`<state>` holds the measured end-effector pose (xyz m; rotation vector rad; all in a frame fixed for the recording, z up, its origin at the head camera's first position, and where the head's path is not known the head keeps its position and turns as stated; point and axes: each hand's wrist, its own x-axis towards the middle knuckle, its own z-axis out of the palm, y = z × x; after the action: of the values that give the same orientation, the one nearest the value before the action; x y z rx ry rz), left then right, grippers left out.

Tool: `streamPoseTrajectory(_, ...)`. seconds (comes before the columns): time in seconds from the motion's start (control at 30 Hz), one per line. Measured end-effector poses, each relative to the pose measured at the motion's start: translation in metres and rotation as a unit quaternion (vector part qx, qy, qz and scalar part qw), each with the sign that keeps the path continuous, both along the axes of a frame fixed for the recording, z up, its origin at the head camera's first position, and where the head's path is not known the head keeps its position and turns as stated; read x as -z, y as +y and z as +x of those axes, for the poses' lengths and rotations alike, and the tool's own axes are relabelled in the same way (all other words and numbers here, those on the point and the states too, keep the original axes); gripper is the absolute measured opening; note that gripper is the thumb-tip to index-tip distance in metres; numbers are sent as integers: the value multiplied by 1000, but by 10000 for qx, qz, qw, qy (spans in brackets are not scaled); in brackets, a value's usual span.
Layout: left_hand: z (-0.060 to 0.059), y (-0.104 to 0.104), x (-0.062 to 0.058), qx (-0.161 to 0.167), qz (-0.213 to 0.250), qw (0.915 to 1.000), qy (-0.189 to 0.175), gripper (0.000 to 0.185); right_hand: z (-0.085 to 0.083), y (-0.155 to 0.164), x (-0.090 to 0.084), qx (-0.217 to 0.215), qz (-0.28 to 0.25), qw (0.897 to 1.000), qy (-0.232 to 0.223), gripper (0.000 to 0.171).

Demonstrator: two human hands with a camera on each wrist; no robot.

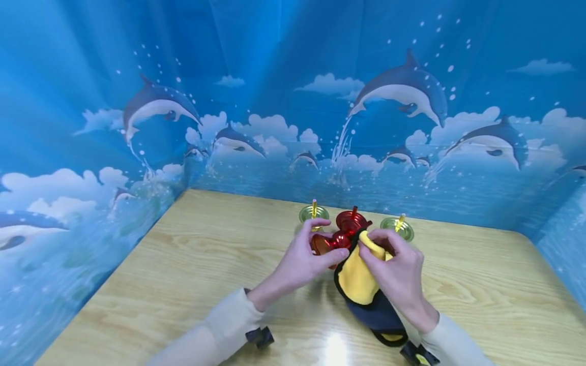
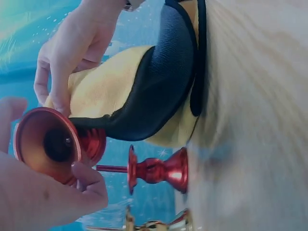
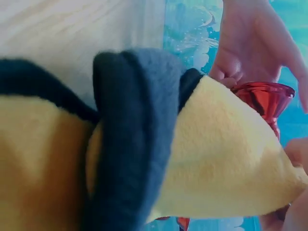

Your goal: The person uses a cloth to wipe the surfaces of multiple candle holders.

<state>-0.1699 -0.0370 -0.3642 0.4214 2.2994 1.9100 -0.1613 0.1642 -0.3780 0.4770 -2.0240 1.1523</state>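
A yellow-lined dark pouch (image 1: 361, 284), pinched by right fingers (image 1: 373, 244); left fingers (image 1: 320, 239) grip a red cup (image 1: 327, 243).

Staged recording booth, not a lived-in room. A light wood-grain table (image 1: 192, 264) sits boxed in on its far, left and right edges by a blue printed backdrop (image 1: 256, 76) of dolphins, clouds and sea, hung like cloth with folds. Small metal candle holders, two green-gold (image 1: 314, 213) and one red (image 1: 351, 221), stand near the table's far edge as props.
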Motion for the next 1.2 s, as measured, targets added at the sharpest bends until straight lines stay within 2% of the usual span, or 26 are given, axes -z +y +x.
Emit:
streamPoseTrajectory(0.13,2,-1,0,-23,-795,9962,356,67,-2,0,-2,107,-211,9997,63,27)
streamPoseTrajectory(0.2,2,-2,1,-35,-940,9951,319,65,-1,0,-2,142,-282,9995,58,27)
streamPoseTrajectory(0.37,-1,1,6,3,-810,9967,-63,66,-1,1,-3,219,-283,9994,-14,24)
streamPoseTrajectory(0.47,-3,5,8,-118,-735,9972,-103,68,-2,0,-1,213,-325,9992,-98,25)
streamPoseTrajectory(0.53,-6,7,9,-231,-687,9973,132,67,-1,-2,-1,182,-388,9988,-225,24)
streamPoseTrajectory(0.6,-7,9,12,-359,-809,9942,609,64,-1,-4,-1,187,-432,9982,-358,23)
streamPoseTrajectory(0.67,-8,9,14,-491,-1207,9822,1354,61,-1,-6,-2,206,-500,9973,-501,22)
streamPoseTrajectory(0.7,-8,9,15,-540,-1461,9715,1785,59,-1,-7,-3,216,-524,9968,-559,22)
streamPoseTrajectory(0.73,-8,8,17,-594,-1769,9564,2246,59,0,-8,-4,244,-557,9962,-627,22)
streamPoseTrajectory(0.77,-8,7,18,-683,-2122,9367,2699,60,1,-8,-5,263,-583,9957,-677,21)
streamPoseTrajectory(0.8,-8,7,18,-753,-2465,9133,3153,60,1,-8,-6,276,-630,9949,-733,20)
streamPoseTrajectory(0.87,-10,5,18,-884,-3049,8601,3993,63,1,-7,-9,302,-714,9934,-844,19)
streamPoseTrajectory(0.93,-13,3,17,-923,-3420,8120,4639,66,1,-6,-12,344,-758,9922,-925,18)
streamPoseTrajectory(1.0,-16,0,15,-876,-3683,7737,5080,68,1,-6,-14,380,-777,9913,-995,18)
streamPoseTrajectory(1.07,-18,-3,14,-777,-3872,7440,5389,73,0,-5,-16,393,-760,9907,-1055,17)
streamPoseTrajectory(1.13,-19,-5,12,-669,-4038,7188,5620,79,-1,-4,-18,391,-742,9903,-1110,17)
streamPoseTrajectory(1.2,-20,-8,12,-608,-4159,6996,5778,83,-2,-3,-21,368,-708,9899,-1170,16)
